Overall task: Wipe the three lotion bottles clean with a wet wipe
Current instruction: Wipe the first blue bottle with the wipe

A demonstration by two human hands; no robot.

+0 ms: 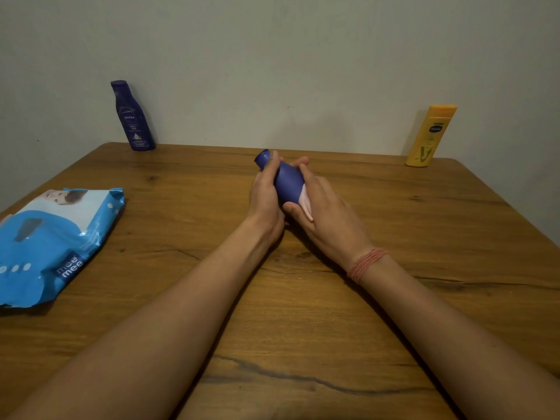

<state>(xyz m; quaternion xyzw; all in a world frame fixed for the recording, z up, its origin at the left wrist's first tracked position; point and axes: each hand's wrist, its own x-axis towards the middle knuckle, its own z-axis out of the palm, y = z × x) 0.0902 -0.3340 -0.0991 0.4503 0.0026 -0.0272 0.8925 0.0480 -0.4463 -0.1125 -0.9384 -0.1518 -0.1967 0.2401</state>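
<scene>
Here, two hands grip a small blue bottle over the bench.

Nearest, both forearms reach out across the wooden bench [303, 313], a red thread band [365, 263] on the right wrist. The left hand [265, 194] is curled around the tilted blue bottle [288, 181], cap pointing away; the right hand [325, 207] presses a white wet wipe [304, 200] against its side. Left of the hands lies a blue wipes pack [51, 244]. Beyond, a dark blue Nivea bottle [131, 116] stands far left, a yellow bottle [430, 136] far right.
</scene>
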